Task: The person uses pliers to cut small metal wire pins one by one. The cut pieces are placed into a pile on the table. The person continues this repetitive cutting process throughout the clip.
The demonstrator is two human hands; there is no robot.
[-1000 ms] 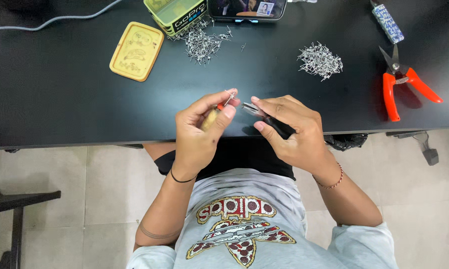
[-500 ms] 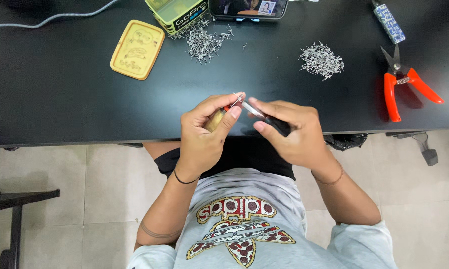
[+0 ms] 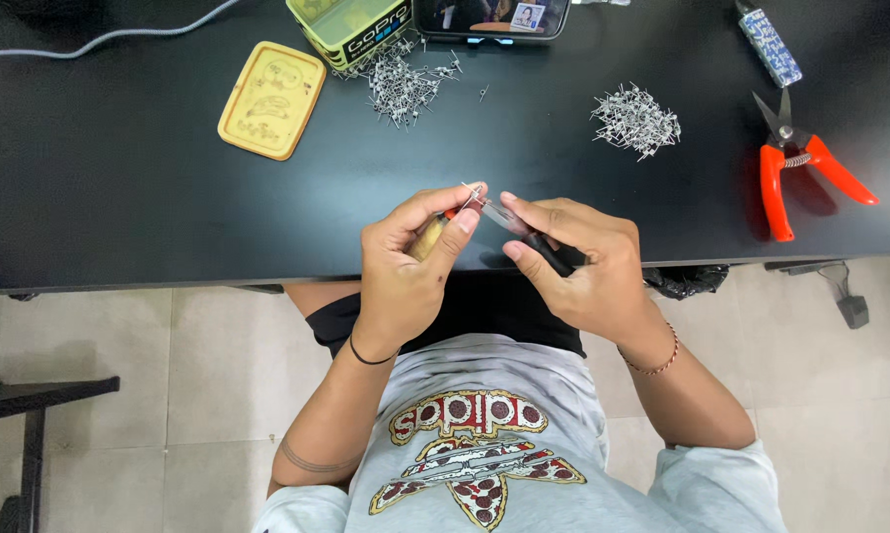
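Note:
My left hand [image 3: 406,266] pinches a small cylindrical object with a tan body and an orange-red end [image 3: 433,233], along with a thin metal pin at my fingertips. My right hand [image 3: 578,266] grips a slim black-handled tool [image 3: 534,237] whose metal tip meets the left fingertips. Both hands hover over the near edge of the black table [image 3: 149,217], above my lap.
Two heaps of small metal pins lie on the table, one [image 3: 401,84] by a green tin [image 3: 351,25], one [image 3: 635,120] to the right. A yellow tin lid [image 3: 271,99], a phone [image 3: 491,17], orange-handled cutters [image 3: 795,163] and a patterned blue-white stick [image 3: 769,44] lie around. A dark stool [image 3: 31,405] stands on the floor at left.
My hands have stayed close together at the table edge. The left thumb and the tool tip have shifted slightly as I work the small piece.

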